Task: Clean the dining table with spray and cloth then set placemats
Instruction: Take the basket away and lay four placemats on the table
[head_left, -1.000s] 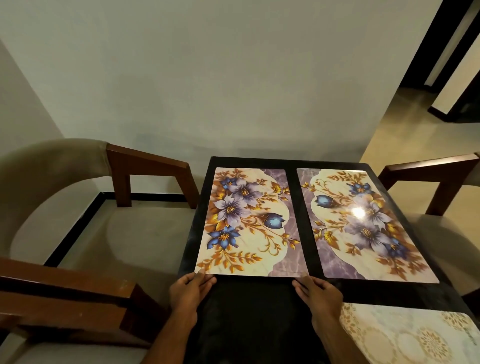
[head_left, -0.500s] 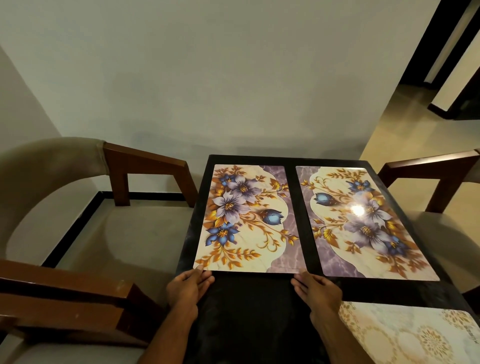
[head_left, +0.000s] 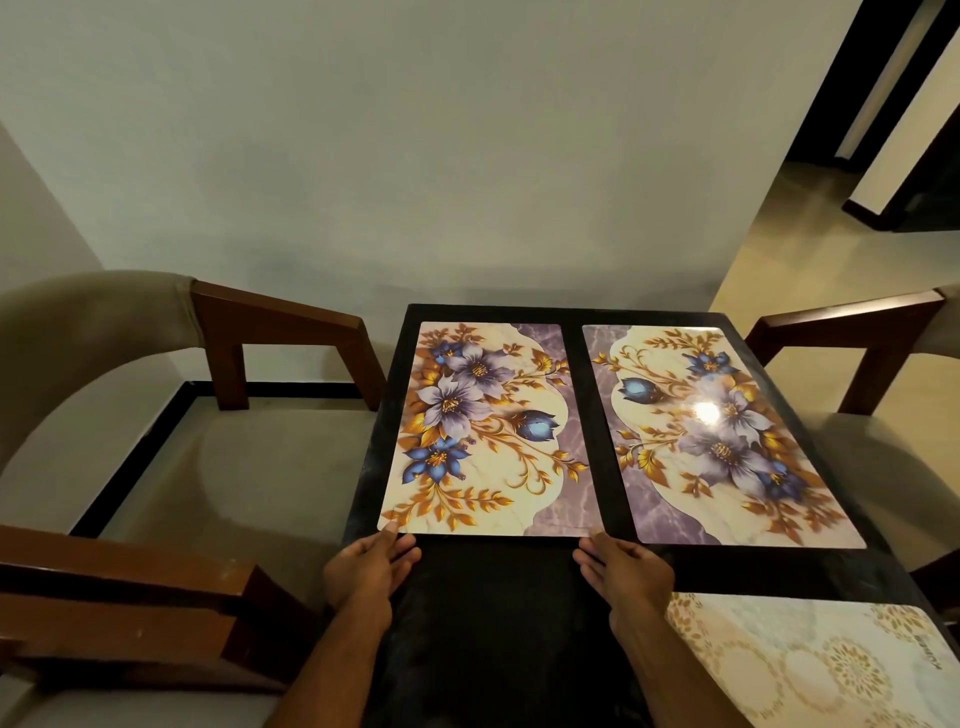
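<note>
A dark, glossy worktop carries two matching floral placemats laid side by side at its far end. The left placemat is cream with violet and blue flowers, gold leaves and a purple marbled strip along its inner side. The right placemat mirrors that pattern and shows a bright glare spot. A narrow dark gap separates them. The left hand lies flat with straight fingers, its fingertips touching the near left corner of the left placemat. The right hand is likewise released and flat, fingertips at that placemat's near right corner. A pale placemat with gold medallions lies at the near right.
</note>
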